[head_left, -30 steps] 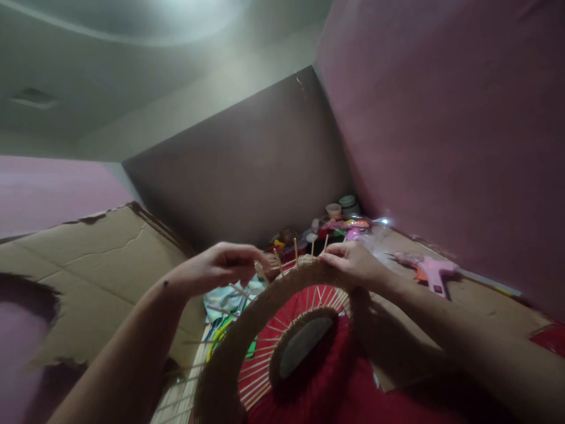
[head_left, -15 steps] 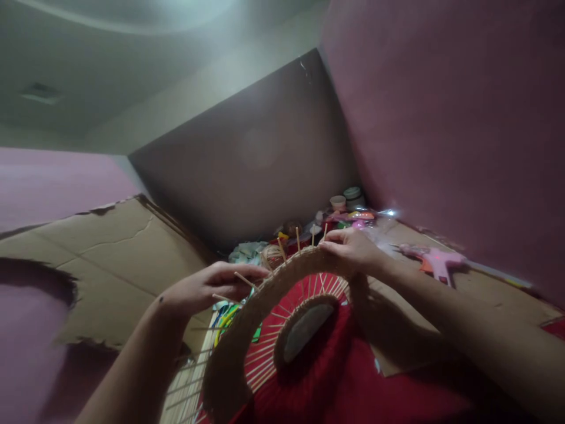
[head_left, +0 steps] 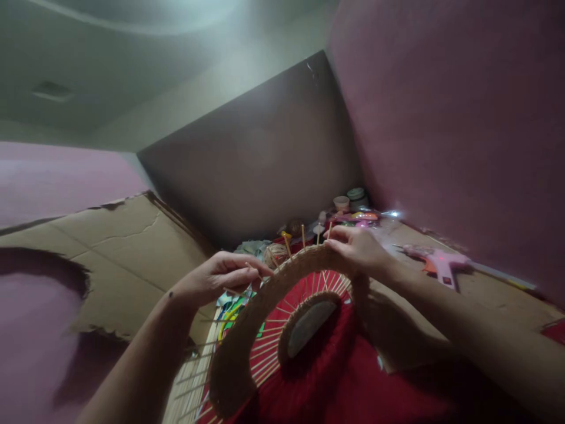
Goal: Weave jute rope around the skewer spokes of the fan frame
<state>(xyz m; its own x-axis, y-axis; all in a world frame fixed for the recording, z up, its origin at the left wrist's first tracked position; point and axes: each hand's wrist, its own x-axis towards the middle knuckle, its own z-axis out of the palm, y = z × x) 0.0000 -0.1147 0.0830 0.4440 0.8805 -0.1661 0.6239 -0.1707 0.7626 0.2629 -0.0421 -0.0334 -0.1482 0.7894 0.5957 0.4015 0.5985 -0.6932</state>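
A woven tan arch (head_left: 233, 347) stands tilted over a red cloth, with thin wooden sticks poking out past its outer edge. More sticks fan inward to a smaller woven half-ring around a grey half-round panel (head_left: 311, 327). My right hand (head_left: 359, 247) pinches the arch's upper rim beside one upright stick (head_left: 330, 228). At the upper left of the arch, my left hand (head_left: 233, 274) has its fingers curled in at the outer edge, closed around a stick; its fingertips are partly hidden.
A pink glue gun (head_left: 441, 262) lies on cardboard at right. Loose sticks (head_left: 183, 383) lie at lower left, below a large torn cardboard sheet (head_left: 128, 253). Twine (head_left: 274, 254), cups (head_left: 342, 204) and plastic-wrapped items crowd the back corner. Red cloth (head_left: 353, 388) spreads in front.
My left hand's fingers, stretched out along the rim before, are now curled in around a stick. My right hand keeps its hold on the rim. The whole view has shifted slightly.
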